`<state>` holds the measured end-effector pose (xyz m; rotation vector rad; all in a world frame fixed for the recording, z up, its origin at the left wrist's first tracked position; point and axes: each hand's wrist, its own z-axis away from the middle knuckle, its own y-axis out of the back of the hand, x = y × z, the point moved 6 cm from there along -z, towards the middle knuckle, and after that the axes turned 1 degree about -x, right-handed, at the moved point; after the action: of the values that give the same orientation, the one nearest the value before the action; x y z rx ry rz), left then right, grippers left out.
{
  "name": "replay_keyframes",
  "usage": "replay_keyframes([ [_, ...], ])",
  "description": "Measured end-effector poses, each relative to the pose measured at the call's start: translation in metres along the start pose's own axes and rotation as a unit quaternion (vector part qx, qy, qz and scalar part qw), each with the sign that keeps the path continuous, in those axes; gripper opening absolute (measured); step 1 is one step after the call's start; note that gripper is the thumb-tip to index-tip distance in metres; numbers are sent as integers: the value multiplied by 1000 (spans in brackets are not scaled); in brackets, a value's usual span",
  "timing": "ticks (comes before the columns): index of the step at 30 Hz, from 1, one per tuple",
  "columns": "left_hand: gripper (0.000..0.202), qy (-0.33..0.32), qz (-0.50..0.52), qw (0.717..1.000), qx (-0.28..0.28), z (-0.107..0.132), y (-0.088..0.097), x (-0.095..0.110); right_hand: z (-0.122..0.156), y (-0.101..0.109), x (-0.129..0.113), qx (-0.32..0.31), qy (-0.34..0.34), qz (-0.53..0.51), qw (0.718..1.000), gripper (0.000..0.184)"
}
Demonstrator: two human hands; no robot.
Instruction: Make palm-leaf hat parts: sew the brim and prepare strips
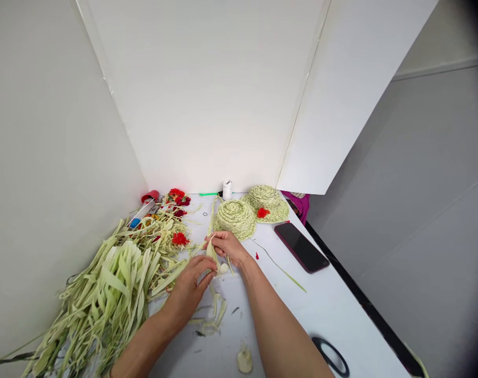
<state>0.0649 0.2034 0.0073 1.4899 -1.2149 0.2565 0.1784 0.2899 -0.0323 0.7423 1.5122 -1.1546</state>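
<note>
A pale green husk strip (pixel 210 251) is stretched between my two hands. My right hand (pixel 228 245) pinches its upper end, just in front of a small woven hat (pixel 235 216). Lower down and to the left, my left hand (pixel 192 277) has thumb and fingers closed around the strip's lower part. A round cream-coloured piece (pixel 224 268) lies beside the fingers. Behind and to the right is a second woven hat (pixel 266 202) with a red flower (pixel 263 212) on its brim. A narrow braid (pixel 212 212) runs alongside the first hat.
A large heap of husk strips (pixel 113 289) covers the left side, with red flowers (pixel 179 239) near it. A white thread spool (pixel 227 190) stands by the back wall. A phone (pixel 301 247) lies right; scissors handles (pixel 331 357) show at the front. Husk scraps (pixel 217 312) lie below my hands.
</note>
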Motion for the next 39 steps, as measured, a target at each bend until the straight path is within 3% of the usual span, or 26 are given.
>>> replay_keyframes([
  [4,12,33,-13,999,30,9,3,6,0,1,1,3,2,4,1000,24],
  [14,18,80,1,997,25,21,-8,-5,1,0,-3,3,9,7,1000,29],
  [20,25,84,-41,994,-49,17,0,7,2,0,-3,1,2,5,1000,30],
  [23,23,96,-54,991,-72,8,14,8,1,0,-1,2,1,7,1000,31],
  [29,21,144,-108,982,53,-31,59,-19,-1,0,0,4,4,9,1000,33],
  [34,23,146,-36,989,-1,-61,50,-36,1,-2,-3,0,3,13,1000,34],
  [39,24,153,21,988,-15,-63,40,-33,3,-3,-5,-1,4,10,1000,34],
])
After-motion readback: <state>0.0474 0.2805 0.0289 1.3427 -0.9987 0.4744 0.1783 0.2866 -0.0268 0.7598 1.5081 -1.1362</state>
